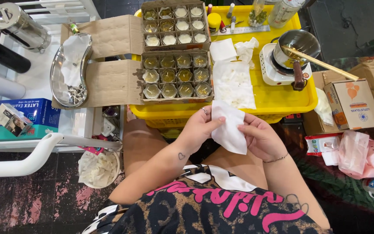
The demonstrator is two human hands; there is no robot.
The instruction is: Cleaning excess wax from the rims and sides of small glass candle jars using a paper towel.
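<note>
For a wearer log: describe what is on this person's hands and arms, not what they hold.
Both arms are bare, with no sleeves and no gloves. The left hand wears a ring on one finger, and a small heart tattoo marks the left wrist. The right hand has a thin chain bracelet at the wrist, and a dark line tattoo sits higher up the right arm.

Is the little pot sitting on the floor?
No, the little pot sits on a white hot plate on the yellow tray.

Left hand (pixel 200 128), right hand (pixel 260 138) (both gripping) white tissue (pixel 229 128)
</note>
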